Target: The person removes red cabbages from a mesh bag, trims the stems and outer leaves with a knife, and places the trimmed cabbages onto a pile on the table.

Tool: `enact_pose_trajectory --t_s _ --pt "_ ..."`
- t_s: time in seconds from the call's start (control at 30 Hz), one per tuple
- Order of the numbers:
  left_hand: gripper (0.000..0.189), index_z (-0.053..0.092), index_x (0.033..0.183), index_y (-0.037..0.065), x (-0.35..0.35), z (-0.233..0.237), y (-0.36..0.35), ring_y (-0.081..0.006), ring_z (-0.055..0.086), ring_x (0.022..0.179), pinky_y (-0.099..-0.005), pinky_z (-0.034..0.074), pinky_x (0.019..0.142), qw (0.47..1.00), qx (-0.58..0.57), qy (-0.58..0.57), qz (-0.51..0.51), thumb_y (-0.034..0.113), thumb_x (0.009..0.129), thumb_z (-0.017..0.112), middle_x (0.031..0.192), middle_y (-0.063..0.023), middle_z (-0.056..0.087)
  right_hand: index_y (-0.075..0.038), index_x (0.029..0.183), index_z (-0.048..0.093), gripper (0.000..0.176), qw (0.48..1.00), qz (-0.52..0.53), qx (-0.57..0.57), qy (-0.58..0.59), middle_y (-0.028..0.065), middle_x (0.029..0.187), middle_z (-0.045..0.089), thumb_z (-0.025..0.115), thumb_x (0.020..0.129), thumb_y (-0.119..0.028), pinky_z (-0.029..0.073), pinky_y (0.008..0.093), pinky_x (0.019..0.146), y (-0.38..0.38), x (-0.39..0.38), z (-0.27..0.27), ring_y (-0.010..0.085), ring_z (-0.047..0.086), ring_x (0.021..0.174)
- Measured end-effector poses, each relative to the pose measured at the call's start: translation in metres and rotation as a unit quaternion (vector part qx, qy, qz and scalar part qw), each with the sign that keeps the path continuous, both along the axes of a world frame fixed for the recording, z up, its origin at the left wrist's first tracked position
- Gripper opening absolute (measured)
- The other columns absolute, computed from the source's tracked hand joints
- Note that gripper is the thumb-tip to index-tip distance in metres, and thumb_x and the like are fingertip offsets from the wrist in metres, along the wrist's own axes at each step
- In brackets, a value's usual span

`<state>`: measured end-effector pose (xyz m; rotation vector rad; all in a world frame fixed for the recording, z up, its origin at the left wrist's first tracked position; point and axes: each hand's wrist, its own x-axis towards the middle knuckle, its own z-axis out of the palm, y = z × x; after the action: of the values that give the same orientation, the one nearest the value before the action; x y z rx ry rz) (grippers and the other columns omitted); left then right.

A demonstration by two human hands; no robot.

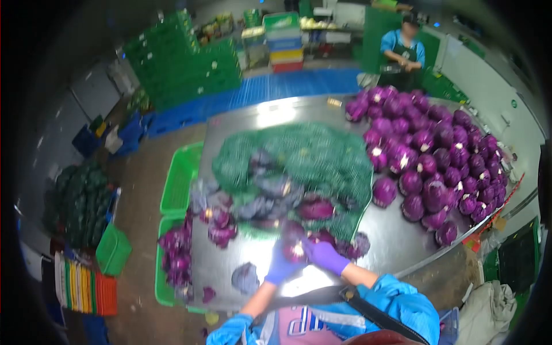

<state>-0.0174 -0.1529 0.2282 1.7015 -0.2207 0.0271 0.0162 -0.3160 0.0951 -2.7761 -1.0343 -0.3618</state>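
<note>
Both of my hands wear purple gloves and meet at the near side of a steel table. My left hand [282, 265] is closed around the side of a red cabbage [293, 234], whose pale stem end faces me. From the other side my right hand [325, 257] grips the same cabbage near that stem; its fingertips are blurred. Just beyond lies a green mesh bag [310, 146] with loose outer leaves [259, 207] and another cabbage [316, 208] on it. To the left, purple leaves [221, 233] lie on the steel.
A large pile of red cabbages [437, 149] covers the table's right side. Green crates [183, 178] stand along the left edge, one holding purple leaves [175, 256]. A co-worker [403, 49] stands beyond the far right corner. Stacked green crates [201, 72] rise behind.
</note>
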Motion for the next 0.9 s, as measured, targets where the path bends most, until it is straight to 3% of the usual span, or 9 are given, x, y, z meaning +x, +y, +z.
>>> enact_pose_trajectory --t_s 0.37,0.5,0.6,0.63,0.7,0.77,0.8,0.83,0.9 --pt "0.080 0.043 0.119 -0.002 -0.041 -0.012 0.021 -0.0324 0.047 0.106 -0.0412 0.038 0.091 0.977 0.134 0.025 -0.162 0.029 0.056 0.081 0.116 -0.0202 0.047 -0.007 0.109 0.057 0.040 0.913 -0.189 0.152 0.328 0.0218 0.089 0.063 0.039 0.093 -0.038 0.047 0.0467 0.075 -0.027 0.031 0.034 0.0401 0.061 0.083" --pt "0.094 0.035 0.126 -0.004 -0.052 -0.049 0.038 -0.0317 0.043 0.104 -0.0406 0.039 0.091 0.942 0.298 -0.139 0.073 0.034 0.056 0.084 0.114 -0.0195 0.039 -0.014 0.117 0.054 0.033 0.933 -0.101 0.263 0.223 0.0186 0.100 0.062 0.047 0.090 -0.033 0.047 0.0454 0.074 -0.004 -0.001 0.036 0.0365 0.061 0.081" --pt "0.118 0.026 0.135 -0.006 -0.048 -0.041 0.038 -0.0299 0.043 0.105 -0.0373 0.040 0.091 0.969 0.187 0.103 0.121 0.046 0.049 0.087 0.118 -0.0193 0.037 -0.010 0.131 0.044 0.044 0.884 -0.065 0.228 0.403 0.0209 0.098 0.063 0.043 0.094 -0.034 0.047 0.0433 0.078 0.021 -0.030 0.070 0.0356 0.062 0.088" --pt "0.053 0.059 0.090 0.000 -0.043 -0.038 0.028 -0.0177 0.061 0.070 -0.0305 0.049 0.067 0.949 0.159 -0.159 0.222 0.026 0.053 0.085 0.080 -0.0090 0.063 -0.010 0.131 0.044 0.044 0.878 -0.064 0.223 0.419 0.0209 0.098 0.063 0.043 0.094 -0.034 0.047 0.0433 0.078 0.025 -0.037 0.066 0.0356 0.062 0.088" --pt "0.045 0.054 0.098 0.000 -0.042 -0.044 0.025 -0.0189 0.059 0.082 -0.0348 0.050 0.071 0.960 0.149 -0.143 0.191 0.017 0.064 0.079 0.095 -0.0106 0.058 -0.011 0.136 0.039 0.047 0.974 -0.013 0.137 0.182 0.0190 0.100 0.063 0.042 0.095 -0.033 0.043 0.0441 0.085 0.030 -0.049 0.043 0.0317 0.062 0.090" --pt "0.051 0.054 0.098 0.001 -0.036 -0.023 0.019 -0.0182 0.060 0.083 -0.0329 0.050 0.072 0.955 -0.241 0.153 0.082 0.018 0.059 0.082 0.094 -0.0079 0.058 -0.011 0.138 0.036 0.048 0.955 -0.020 0.158 0.252 0.0175 0.103 0.063 0.041 0.095 -0.032 0.038 0.0466 0.091 0.026 -0.044 0.020 0.0291 0.061 0.095" --pt "0.078 0.045 0.111 -0.003 -0.032 -0.019 0.031 -0.0197 0.055 0.096 -0.0336 0.048 0.085 0.989 0.128 0.042 0.061 0.030 0.054 0.086 0.106 -0.0136 0.055 -0.010 0.138 0.037 0.049 0.938 -0.006 0.186 0.293 0.0197 0.115 0.057 0.046 0.092 -0.025 0.036 0.0495 0.094 0.019 -0.039 0.015 0.0303 0.057 0.104" --pt "0.073 0.050 0.109 -0.002 -0.034 -0.017 0.030 -0.0188 0.058 0.094 -0.0333 0.049 0.083 0.986 0.113 0.095 0.080 0.030 0.054 0.086 0.106 -0.0138 0.057 -0.010 0.137 0.038 0.054 0.993 -0.045 -0.081 0.077 0.0225 0.126 0.049 0.051 0.085 -0.019 0.035 0.0520 0.096 0.016 -0.045 0.007 0.0345 0.052 0.112" --pt "0.075 0.055 0.109 0.001 -0.020 -0.070 0.044 -0.0194 0.061 0.088 -0.0340 0.050 0.080 0.993 0.112 0.001 0.048 0.035 0.050 0.087 0.099 -0.0103 0.062 -0.011 0.133 0.043 0.051 0.982 0.044 0.165 0.083 0.0250 0.121 0.051 0.053 0.084 -0.016 0.041 0.0520 0.090 0.005 -0.037 0.012 0.0378 0.054 0.107"
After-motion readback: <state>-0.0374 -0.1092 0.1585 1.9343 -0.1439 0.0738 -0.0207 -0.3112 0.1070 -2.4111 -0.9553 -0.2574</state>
